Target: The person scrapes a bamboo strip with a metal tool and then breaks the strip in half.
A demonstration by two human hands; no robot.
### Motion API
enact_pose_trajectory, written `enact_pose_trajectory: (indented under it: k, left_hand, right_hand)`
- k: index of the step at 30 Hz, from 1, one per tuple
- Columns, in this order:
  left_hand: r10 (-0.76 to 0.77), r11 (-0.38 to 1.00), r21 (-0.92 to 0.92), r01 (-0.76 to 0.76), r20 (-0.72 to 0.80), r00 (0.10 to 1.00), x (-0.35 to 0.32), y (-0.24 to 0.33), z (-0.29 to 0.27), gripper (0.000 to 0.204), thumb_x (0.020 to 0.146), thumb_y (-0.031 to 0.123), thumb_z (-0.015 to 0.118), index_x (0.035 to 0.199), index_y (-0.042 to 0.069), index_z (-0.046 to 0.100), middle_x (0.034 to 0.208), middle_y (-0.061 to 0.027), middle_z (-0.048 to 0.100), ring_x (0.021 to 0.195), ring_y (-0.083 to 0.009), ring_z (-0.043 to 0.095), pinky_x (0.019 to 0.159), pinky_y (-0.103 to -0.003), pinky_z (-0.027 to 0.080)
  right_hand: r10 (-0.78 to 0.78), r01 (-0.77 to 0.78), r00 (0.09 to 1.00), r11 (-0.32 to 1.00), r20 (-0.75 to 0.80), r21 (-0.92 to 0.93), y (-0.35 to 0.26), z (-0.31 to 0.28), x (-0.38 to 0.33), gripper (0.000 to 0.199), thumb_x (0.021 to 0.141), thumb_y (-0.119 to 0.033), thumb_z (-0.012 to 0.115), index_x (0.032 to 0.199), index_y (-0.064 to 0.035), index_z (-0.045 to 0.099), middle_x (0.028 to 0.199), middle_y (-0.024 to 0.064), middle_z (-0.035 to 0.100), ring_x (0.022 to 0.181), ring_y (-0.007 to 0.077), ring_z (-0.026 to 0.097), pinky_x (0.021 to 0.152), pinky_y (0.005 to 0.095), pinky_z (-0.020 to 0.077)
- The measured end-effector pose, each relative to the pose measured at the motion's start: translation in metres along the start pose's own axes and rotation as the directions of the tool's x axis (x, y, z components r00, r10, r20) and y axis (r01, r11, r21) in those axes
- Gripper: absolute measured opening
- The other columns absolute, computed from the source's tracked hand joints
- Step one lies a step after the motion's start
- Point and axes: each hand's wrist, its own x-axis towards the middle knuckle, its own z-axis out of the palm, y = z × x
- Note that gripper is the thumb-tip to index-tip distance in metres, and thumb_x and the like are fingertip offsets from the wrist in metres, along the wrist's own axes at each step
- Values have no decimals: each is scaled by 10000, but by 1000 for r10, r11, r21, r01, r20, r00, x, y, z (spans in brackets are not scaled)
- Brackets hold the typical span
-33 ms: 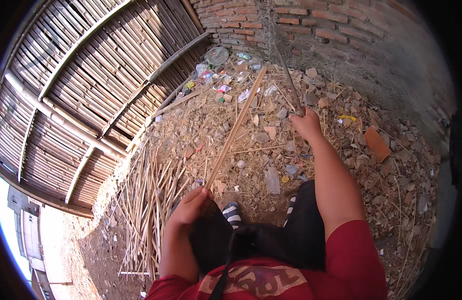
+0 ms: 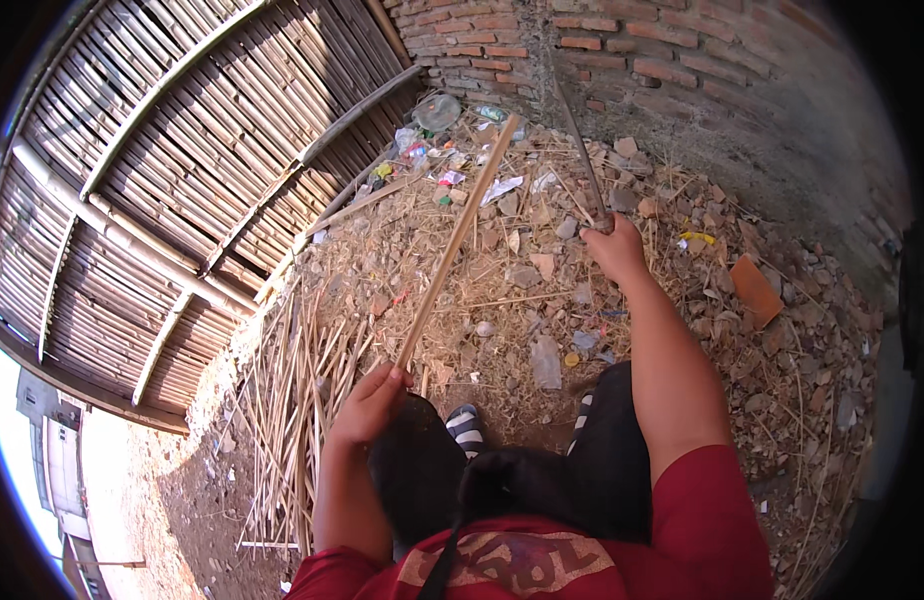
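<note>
My left hand (image 2: 372, 402) is closed around the near end of a long bamboo strip (image 2: 458, 240). The strip slants away from me, its far end pointing toward the litter by the wall. In my right hand (image 2: 616, 248), the fingers are wrapped round the handle of a long, narrow, dark-bladed knife (image 2: 579, 145), held out at arm's length with its tip toward the brick wall. Knife and strip are apart. Beside my left forearm, a loose pile of thin bamboo strips (image 2: 300, 420) lies on the ground.
A slatted bamboo panel (image 2: 212, 130) rises on the left, and a brick wall (image 2: 672, 70) stands ahead. Stones, straw and plastic litter (image 2: 547, 362) cover the ground between them. A flat orange piece (image 2: 755, 290) lies at right. My striped sandals (image 2: 465, 430) are below.
My left hand has shifted slightly left and up, and the bamboo strip's far end has swung left. The knife is tilted a little more to the right.
</note>
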Motion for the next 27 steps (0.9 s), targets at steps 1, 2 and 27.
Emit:
enact_pose_trajectory:
  k: [1,2,27]
  left_hand:
    - [32,998,50,-26,-142,989,1,10,-10,289,1080,346,477,974,105,594,644,80,409,523,-39,342,470,-217,263]
    - [114,992,81,-94,-295,949,4,24,-13,273,1088,284,474,974,70,598,663,73,423,563,-31,352,500,-221,274]
    - [614,568,302,-765,-775,150,60,151,25,240,1085,289,502,1115,98,644,1062,14,631,917,-68,541,835,-238,419]
  right_hand:
    - [20,-20,1000,999,4,39,-9,-8,-6,326,818,-293,750,977,-24,655,804,118,687,758,287,680,718,420,517]
    - [-35,35,999,999,-26,-8,-1,-9,-1,330,835,-310,769,954,-26,650,790,82,679,710,233,669,677,393,507]
    - [-296,14,731,907,615,420,-45,20,-85,272,890,-249,790,1033,-49,673,722,-17,623,588,76,554,541,265,448]
